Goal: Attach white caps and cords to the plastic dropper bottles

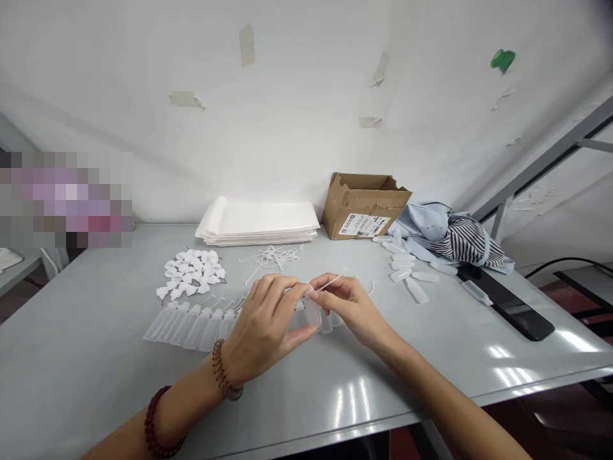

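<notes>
My left hand [268, 316] is closed around a small translucent plastic bottle [313, 313], held upright with its neck toward the fingertips. My right hand [347, 303] pinches at the bottle's neck, where a thin white tube [331, 282] sticks out to the upper right. How the tube meets the neck is hidden by the fingers. Beneath and left of my hands lies a row of similar flat bottles [191, 324], several with thin bent tubes at their tops. Behind it are a heap of white caps [194, 271] and a loose bunch of thin white tubes [278, 257].
White padded envelopes [263, 220] are stacked against the wall beside an open cardboard box [366, 204]. Loose bottles [416, 289], a bundled blue and striped cloth [445, 236] and a long black object [507, 303] lie to the right. The grey table's front edge [335, 437] runs below my arms.
</notes>
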A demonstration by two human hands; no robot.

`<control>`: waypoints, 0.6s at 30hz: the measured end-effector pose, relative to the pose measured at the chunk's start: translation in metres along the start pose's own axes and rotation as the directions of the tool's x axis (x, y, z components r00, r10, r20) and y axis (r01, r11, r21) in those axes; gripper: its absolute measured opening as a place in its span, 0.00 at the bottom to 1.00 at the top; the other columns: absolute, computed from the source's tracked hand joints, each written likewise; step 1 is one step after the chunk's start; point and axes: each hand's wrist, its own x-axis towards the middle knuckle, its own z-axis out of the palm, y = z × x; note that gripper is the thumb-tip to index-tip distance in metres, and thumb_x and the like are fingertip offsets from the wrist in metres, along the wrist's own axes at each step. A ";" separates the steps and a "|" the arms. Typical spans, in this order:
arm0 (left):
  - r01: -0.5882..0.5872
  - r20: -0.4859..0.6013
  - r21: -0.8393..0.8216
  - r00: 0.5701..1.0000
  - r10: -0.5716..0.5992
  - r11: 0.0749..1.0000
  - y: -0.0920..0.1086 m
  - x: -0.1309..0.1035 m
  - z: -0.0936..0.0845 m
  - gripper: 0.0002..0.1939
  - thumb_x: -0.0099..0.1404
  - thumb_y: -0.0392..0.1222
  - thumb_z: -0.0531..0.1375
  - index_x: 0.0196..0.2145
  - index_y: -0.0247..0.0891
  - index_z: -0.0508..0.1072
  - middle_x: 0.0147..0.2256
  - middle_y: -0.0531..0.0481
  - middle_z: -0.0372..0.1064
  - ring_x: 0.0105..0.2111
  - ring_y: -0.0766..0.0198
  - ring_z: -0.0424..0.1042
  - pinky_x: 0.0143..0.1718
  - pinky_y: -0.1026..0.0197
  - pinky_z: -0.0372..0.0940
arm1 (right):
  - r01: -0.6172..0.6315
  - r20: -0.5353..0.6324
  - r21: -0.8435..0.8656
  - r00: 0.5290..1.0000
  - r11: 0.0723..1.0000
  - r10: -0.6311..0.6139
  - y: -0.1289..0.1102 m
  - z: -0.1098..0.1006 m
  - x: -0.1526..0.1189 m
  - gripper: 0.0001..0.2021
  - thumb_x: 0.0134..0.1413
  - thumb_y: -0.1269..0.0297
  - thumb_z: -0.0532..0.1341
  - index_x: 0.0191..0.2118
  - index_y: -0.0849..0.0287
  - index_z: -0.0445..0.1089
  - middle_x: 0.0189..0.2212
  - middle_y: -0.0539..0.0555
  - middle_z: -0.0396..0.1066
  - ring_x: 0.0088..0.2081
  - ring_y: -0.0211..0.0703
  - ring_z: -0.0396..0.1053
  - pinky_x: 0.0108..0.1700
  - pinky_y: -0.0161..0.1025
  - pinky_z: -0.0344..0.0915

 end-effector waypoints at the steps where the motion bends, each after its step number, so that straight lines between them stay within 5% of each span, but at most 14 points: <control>1: 0.010 0.001 -0.011 1.000 -0.010 1.000 0.001 0.001 0.001 0.21 0.58 0.38 0.64 0.47 0.34 0.63 0.39 0.42 0.66 0.40 0.53 0.64 0.41 0.52 0.64 | -0.007 -0.005 0.003 1.000 1.000 0.007 0.000 -0.001 0.000 0.09 0.49 0.57 0.64 0.32 0.58 0.73 0.25 0.49 0.67 0.26 0.35 0.59 0.31 0.36 0.57; 8: 0.044 0.053 0.019 0.998 -0.045 0.999 0.006 0.023 0.013 0.19 0.59 0.43 0.63 0.46 0.35 0.65 0.40 0.42 0.67 0.41 0.52 0.64 0.40 0.51 0.63 | 0.022 -0.198 0.148 0.980 0.989 0.008 -0.004 -0.011 0.002 0.09 0.42 0.61 0.67 0.30 0.59 0.70 0.29 0.50 0.68 0.28 0.35 0.61 0.31 0.35 0.59; 13: 0.087 0.179 0.027 0.980 -0.090 0.996 0.017 0.059 0.028 0.22 0.55 0.49 0.66 0.42 0.33 0.67 0.40 0.42 0.67 0.43 0.49 0.62 0.41 0.50 0.62 | 0.024 -0.334 0.215 0.941 0.976 0.050 -0.007 -0.046 0.008 0.29 0.35 0.65 0.70 0.46 0.58 0.60 0.29 0.50 0.72 0.30 0.38 0.65 0.29 0.35 0.59; 15: 0.130 0.233 -0.004 0.964 -0.126 0.991 0.022 0.073 0.039 0.24 0.52 0.52 0.67 0.41 0.34 0.67 0.40 0.43 0.67 0.43 0.49 0.62 0.41 0.50 0.62 | 0.003 -0.315 0.143 0.948 0.990 0.042 -0.008 -0.068 0.010 0.31 0.34 0.66 0.71 0.48 0.57 0.60 0.28 0.50 0.73 0.31 0.39 0.66 0.30 0.35 0.59; 18: 0.179 0.300 -0.050 0.941 -0.156 0.983 0.029 0.086 0.056 0.24 0.51 0.53 0.67 0.39 0.35 0.67 0.39 0.44 0.66 0.43 0.50 0.61 0.40 0.50 0.62 | -0.064 -0.192 -0.016 0.980 0.998 0.060 -0.007 -0.102 0.012 0.20 0.35 0.64 0.70 0.38 0.59 0.69 0.24 0.49 0.73 0.29 0.38 0.66 0.30 0.36 0.57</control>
